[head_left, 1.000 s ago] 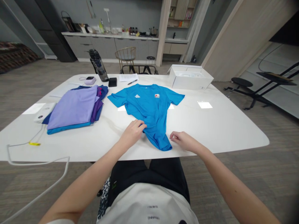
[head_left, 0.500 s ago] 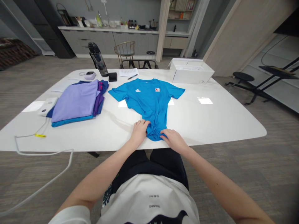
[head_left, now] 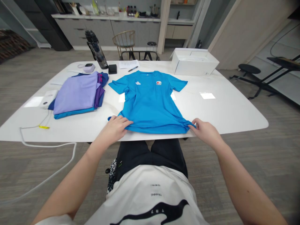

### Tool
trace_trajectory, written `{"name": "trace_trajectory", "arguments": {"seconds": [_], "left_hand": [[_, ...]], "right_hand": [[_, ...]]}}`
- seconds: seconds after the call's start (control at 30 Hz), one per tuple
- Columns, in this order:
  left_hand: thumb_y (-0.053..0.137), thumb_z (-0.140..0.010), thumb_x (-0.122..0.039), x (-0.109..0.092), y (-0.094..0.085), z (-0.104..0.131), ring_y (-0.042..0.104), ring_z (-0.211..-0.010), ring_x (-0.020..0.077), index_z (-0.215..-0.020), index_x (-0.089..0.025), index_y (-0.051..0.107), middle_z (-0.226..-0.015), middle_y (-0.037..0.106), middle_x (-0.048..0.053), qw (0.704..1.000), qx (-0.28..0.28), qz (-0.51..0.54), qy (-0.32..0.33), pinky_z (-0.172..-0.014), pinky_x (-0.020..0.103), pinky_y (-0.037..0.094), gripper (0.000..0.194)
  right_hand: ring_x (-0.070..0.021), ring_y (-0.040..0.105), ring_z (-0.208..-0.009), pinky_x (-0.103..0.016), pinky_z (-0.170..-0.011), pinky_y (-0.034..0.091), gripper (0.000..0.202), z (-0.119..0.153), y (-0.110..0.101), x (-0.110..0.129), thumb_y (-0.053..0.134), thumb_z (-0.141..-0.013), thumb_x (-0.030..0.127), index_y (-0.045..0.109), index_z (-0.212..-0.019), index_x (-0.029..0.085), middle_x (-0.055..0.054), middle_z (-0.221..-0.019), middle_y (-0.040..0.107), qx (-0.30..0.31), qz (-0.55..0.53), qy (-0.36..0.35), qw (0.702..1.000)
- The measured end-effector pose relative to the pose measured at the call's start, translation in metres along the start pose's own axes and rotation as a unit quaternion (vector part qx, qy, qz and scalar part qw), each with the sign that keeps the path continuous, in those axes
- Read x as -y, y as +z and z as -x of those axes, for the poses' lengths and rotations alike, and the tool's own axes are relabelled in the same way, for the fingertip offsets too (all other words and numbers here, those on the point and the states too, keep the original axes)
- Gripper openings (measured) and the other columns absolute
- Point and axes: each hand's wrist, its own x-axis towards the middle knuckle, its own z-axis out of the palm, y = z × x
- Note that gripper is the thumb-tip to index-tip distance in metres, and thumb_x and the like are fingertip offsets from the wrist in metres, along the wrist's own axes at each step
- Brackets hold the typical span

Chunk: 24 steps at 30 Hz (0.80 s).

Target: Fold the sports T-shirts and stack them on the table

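Note:
A blue T-shirt [head_left: 151, 100] lies front up on the white table [head_left: 222, 106], its collar away from me and its hem near the table's front edge. At the hem's left corner, my left hand [head_left: 116, 126] has its fingers closed on the cloth. My right hand [head_left: 203, 129] pinches the right corner of the hem, where the fabric is pulled out into a bunched point. The lower body of the shirt is spread wide between both hands. To the left sits a stack of folded clothes [head_left: 76, 92], lilac on top with blue and purple below.
Behind the stack stand a dark water bottle [head_left: 97, 51], a black case [head_left: 112, 69] and a small lilac device [head_left: 89, 67]. Paper [head_left: 128, 64] and a pen [head_left: 133, 69] lie nearby. A white box [head_left: 194, 64] is at back right. A white cable [head_left: 70, 156] hangs off the front left.
My hands have moved apart, left and right, stretching the shirt's bunched lower part out flat and wide. The view has tilted down a little.

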Motion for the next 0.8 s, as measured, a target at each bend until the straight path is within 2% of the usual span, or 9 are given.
{"name": "trace_trajectory", "arguments": {"seconds": [0.07, 0.13, 0.2, 0.23, 0.33, 0.47, 0.57, 0.67, 0.8], "left_hand": [[0.056, -0.096, -0.041, -0.008, 0.008, 0.009, 0.062, -0.101, 0.0268, -0.118, -0.026, 0.071, -0.103, 0.072, 0.007, 0.999, 0.042, 0.012, 0.007, -0.09, 0.043, 0.043, 0.03], [0.052, -0.097, -0.054, -0.015, 0.016, 0.012, 0.062, -0.102, 0.0263, -0.116, -0.026, 0.07, -0.104, 0.071, 0.007, 0.999, 0.047, 0.018, -0.004, -0.091, 0.041, 0.044, 0.039], [0.046, -0.1, -0.054, -0.021, 0.024, 0.01, 0.061, -0.104, 0.0266, -0.117, -0.024, 0.068, -0.111, 0.068, 0.009, 0.998, 0.03, 0.004, -0.049, -0.091, 0.04, 0.045, 0.041], [0.043, -0.102, -0.052, -0.024, 0.028, 0.008, 0.06, -0.105, 0.0274, -0.117, -0.023, 0.066, -0.114, 0.066, 0.011, 0.996, 0.021, -0.014, -0.082, -0.09, 0.04, 0.045, 0.04], [0.039, -0.103, -0.05, -0.033, 0.037, 0.006, 0.058, -0.108, 0.0319, -0.118, -0.02, 0.061, -0.115, 0.062, 0.015, 0.976, 0.012, -0.084, -0.2, -0.085, 0.042, 0.047, 0.041], [0.034, -0.101, -0.06, -0.045, 0.039, 0.016, 0.059, -0.102, 0.0338, -0.122, -0.016, 0.056, -0.111, 0.06, 0.017, 0.948, 0.019, -0.126, -0.291, -0.073, 0.039, 0.049, 0.053], [0.031, -0.101, -0.061, -0.045, 0.037, 0.021, 0.061, -0.094, 0.0313, -0.121, -0.016, 0.055, -0.107, 0.059, 0.016, 0.939, 0.019, -0.124, -0.32, -0.064, 0.035, 0.049, 0.054], [0.031, -0.104, -0.051, -0.033, 0.037, 0.012, 0.062, -0.091, 0.0287, -0.116, -0.017, 0.057, -0.105, 0.059, 0.014, 0.951, 0.009, -0.101, -0.291, -0.068, 0.037, 0.051, 0.045], [0.038, -0.104, -0.04, -0.007, 0.049, -0.008, 0.06, -0.112, 0.03, -0.121, -0.018, 0.061, -0.12, 0.061, 0.015, 0.985, -0.012, -0.056, -0.166, -0.094, 0.044, 0.051, 0.036]], "right_hand": [[-0.0251, 0.064, -0.074, -0.031, -0.061, 0.041, 0.015, 0.003, 0.004, -0.003, 0.059, -0.089, 0.035, 0.062, -0.098, 0.023, -0.006, -0.085, 0.066, 0.009, 0.036, 0.002, 0.999], [-0.0278, 0.065, -0.091, -0.035, -0.072, 0.048, 0.017, 0.003, 0.007, 0.002, 0.057, -0.088, 0.026, 0.062, -0.103, 0.022, -0.01, -0.102, 0.066, -0.037, 0.024, -0.038, 0.998], [-0.0285, 0.062, -0.106, -0.038, -0.088, 0.05, 0.021, 0.001, 0.01, 0.014, 0.052, -0.091, 0.023, 0.062, -0.11, 0.022, -0.011, -0.112, 0.064, -0.083, -0.03, -0.101, 0.991], [-0.0277, 0.061, -0.11, -0.039, -0.093, 0.049, 0.022, 0.0, 0.012, 0.022, 0.049, -0.094, 0.024, 0.061, -0.112, 0.023, -0.011, -0.115, 0.064, -0.086, -0.058, -0.133, 0.986], [-0.0257, 0.063, -0.11, -0.037, -0.09, 0.051, 0.023, -0.001, 0.018, 0.037, 0.043, -0.102, 0.034, 0.062, -0.111, 0.025, -0.008, -0.116, 0.066, -0.036, -0.065, -0.17, 0.983], [-0.0265, 0.068, -0.088, -0.034, -0.066, 0.047, 0.031, 0.006, 0.024, 0.03, 0.039, -0.104, 0.047, 0.061, -0.106, 0.024, -0.009, -0.106, 0.07, 0.018, 0.047, -0.063, 0.997], [-0.0261, 0.065, -0.068, -0.033, -0.059, 0.041, 0.04, 0.008, 0.022, 0.02, 0.039, -0.103, 0.055, 0.061, -0.097, 0.022, -0.009, -0.084, 0.07, 0.06, 0.111, 0.028, 0.992], [-0.0263, 0.064, -0.064, -0.034, -0.059, 0.041, 0.045, -0.002, 0.022, 0.022, 0.039, -0.101, 0.059, 0.061, -0.086, 0.022, -0.008, -0.073, 0.066, 0.043, 0.12, 0.049, 0.991], [-0.0252, 0.066, -0.087, -0.035, -0.072, 0.048, 0.034, -0.023, 0.034, 0.037, 0.043, -0.102, 0.051, 0.062, -0.1, 0.023, -0.009, -0.101, 0.067, -0.071, 0.012, -0.075, 0.995]]}}
